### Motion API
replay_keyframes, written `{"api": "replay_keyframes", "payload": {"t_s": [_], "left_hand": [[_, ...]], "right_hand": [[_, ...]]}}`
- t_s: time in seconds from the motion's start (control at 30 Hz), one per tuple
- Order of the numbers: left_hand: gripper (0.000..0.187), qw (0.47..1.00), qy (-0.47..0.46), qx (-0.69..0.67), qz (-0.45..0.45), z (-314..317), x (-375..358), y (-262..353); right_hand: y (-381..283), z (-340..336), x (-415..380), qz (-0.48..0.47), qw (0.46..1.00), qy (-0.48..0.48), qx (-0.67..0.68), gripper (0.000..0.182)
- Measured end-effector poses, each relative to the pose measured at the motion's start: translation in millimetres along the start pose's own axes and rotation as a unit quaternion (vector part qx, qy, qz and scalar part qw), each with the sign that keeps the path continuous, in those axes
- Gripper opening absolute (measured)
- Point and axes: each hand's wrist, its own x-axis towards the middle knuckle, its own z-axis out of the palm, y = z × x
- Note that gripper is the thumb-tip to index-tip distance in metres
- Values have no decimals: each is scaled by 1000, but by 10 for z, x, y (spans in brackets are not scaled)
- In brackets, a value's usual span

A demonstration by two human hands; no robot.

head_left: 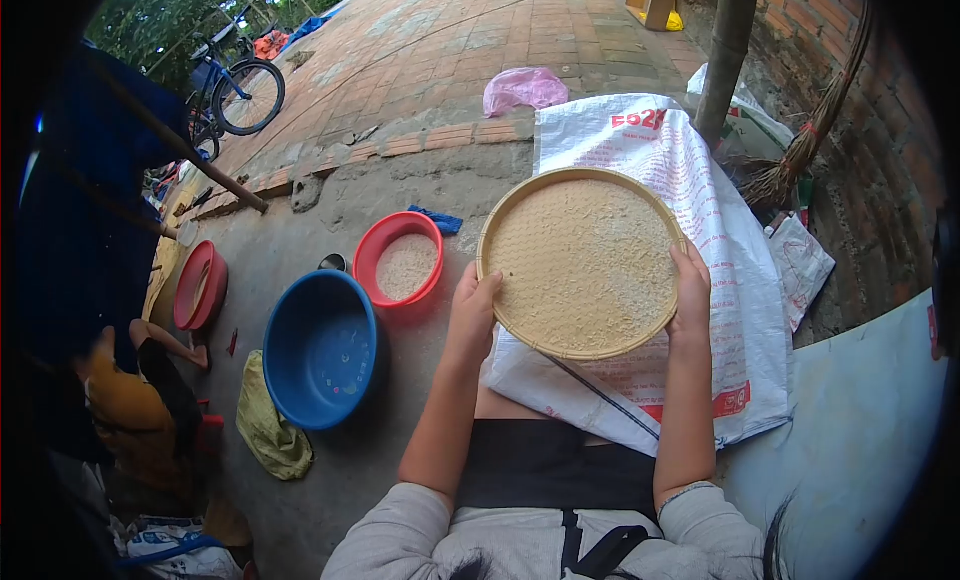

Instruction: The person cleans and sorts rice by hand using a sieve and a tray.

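A round woven tray [500,332] full of pale grain [565,255] is held up over a white printed sack [735,310]. My left hand [474,305] grips its left rim, thumb on top. On the opposite rim my right hand [690,290] is closed, with the fingers mostly hidden beneath. The grain looks tan and fine at the left and whiter at the right. To the left of the tray stands a red basin [366,248] with whitish grain [406,266] in it. Beside that is a large blue basin [325,350] with a few specks inside.
Another person [130,390] sits at the far left near a second red basin [205,280]. A green cloth [268,425] lies by the blue basin. Behind are a pink bag [525,90] and a bicycle [240,92]. A post [727,60] and broom [800,160] stand at the right.
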Motion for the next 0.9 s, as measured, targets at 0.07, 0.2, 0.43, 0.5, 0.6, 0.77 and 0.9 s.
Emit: {"api": "replay_keyframes", "payload": {"t_s": [0.07,0.2,0.43,0.5,0.6,0.77,0.9], "left_hand": [[30,1000,21,6,16,-198,-48,180],[29,991,131,-3,37,-908,-127,409],[36,995,95,-31,10,-506,-131,253],[43,998,56,-8,34,-68,-133,51],[46,999,33,-22,-11,177,-165,7],[42,995,102,-21,8,-492,-110,140],[42,982,144,-121,9,-960,-217,345]], "right_hand": [[211,179,-95,3,1000,6,-26,35],[633,546,-369,59,984,-125,-111,39],[431,316,-173,40,995,-48,-74,35],[248,159,-80,19,999,34,-22,32],[84,11,-6,18,998,56,-2,30],[586,295,-163,-10,995,-3,-103,41],[618,639,-443,53,978,-132,-150,46]]}}
